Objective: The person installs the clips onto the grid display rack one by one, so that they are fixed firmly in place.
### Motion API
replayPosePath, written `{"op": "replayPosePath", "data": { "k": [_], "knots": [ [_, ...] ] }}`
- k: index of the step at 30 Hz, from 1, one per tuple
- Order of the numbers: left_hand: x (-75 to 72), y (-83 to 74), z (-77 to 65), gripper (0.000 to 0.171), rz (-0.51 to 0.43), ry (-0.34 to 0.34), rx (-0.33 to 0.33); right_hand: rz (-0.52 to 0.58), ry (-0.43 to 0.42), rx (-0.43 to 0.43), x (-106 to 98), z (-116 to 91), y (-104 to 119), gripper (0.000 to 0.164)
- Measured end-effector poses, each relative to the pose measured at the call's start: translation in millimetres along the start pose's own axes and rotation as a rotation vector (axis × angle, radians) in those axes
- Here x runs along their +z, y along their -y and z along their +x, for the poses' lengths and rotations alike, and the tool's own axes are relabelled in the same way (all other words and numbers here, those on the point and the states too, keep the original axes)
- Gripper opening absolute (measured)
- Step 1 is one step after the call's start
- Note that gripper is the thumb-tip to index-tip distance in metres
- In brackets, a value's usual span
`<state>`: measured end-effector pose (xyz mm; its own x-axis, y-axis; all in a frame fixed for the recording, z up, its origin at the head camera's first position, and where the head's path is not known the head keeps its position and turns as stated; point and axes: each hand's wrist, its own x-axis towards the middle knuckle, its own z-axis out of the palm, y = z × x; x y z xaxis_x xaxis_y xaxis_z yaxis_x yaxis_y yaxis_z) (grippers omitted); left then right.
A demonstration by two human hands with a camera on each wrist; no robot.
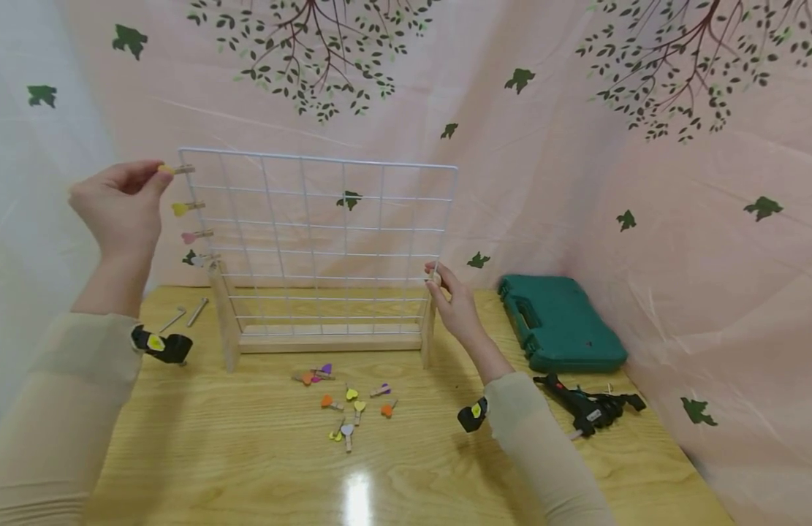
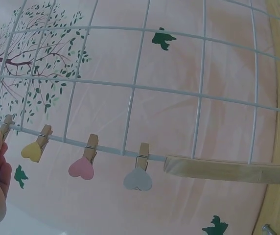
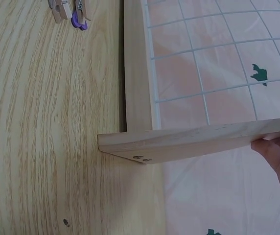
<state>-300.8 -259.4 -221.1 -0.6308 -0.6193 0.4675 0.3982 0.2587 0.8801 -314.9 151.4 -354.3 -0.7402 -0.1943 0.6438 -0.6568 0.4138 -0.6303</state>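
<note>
A white wire grid (image 1: 323, 212) stands upright in a wooden base (image 1: 329, 342). At its top left corner my left hand (image 1: 123, 201) pinches a small clothespin (image 1: 182, 169) with a yellow heart, its wooden tip on the wire. Below it on the same side wire sit clothespins with a yellow heart (image 2: 32, 152), a pink heart (image 2: 81, 168) and a grey heart (image 2: 138, 179). My right hand (image 1: 454, 307) grips the top of the right wooden upright (image 1: 428, 329), thumb in front; in the right wrist view its fingers (image 3: 272, 152) are at that upright's edge.
Several heart clothespins (image 1: 347, 431) lie scattered on the wooden table (image 1: 261, 467) before the base. Two metal hex keys (image 1: 197, 312) lie left of it. To the right are a green plastic case (image 1: 570, 321) and a black glue gun (image 1: 593, 409). A printed cloth (image 1: 537, 183) hangs behind.
</note>
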Motion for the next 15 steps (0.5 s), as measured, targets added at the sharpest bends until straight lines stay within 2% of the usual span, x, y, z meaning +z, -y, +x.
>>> {"op": "replayPosePath", "data": {
  "k": [5,8,12,15],
  "knots": [
    [1.7,0.4,-1.1,0.035,0.055,0.006,-0.001,0.001,0.003,-0.012,-0.4,0.1,-0.6,0.030],
    [0.7,-1.3,-10.7,0.039,0.150,0.023,0.025,-0.007,0.000,-0.009,0.0,-0.4,-1.5,0.030],
    [1.5,-1.6,-38.0,0.044,0.274,0.042,0.140,-0.002,0.001,0.000,-0.2,-1.0,-1.8,0.030],
    [4.3,6.9,-67.9,0.044,0.315,0.123,0.238,-0.001,0.005,0.008,-1.0,-0.7,-1.1,0.031]
  ]
}}
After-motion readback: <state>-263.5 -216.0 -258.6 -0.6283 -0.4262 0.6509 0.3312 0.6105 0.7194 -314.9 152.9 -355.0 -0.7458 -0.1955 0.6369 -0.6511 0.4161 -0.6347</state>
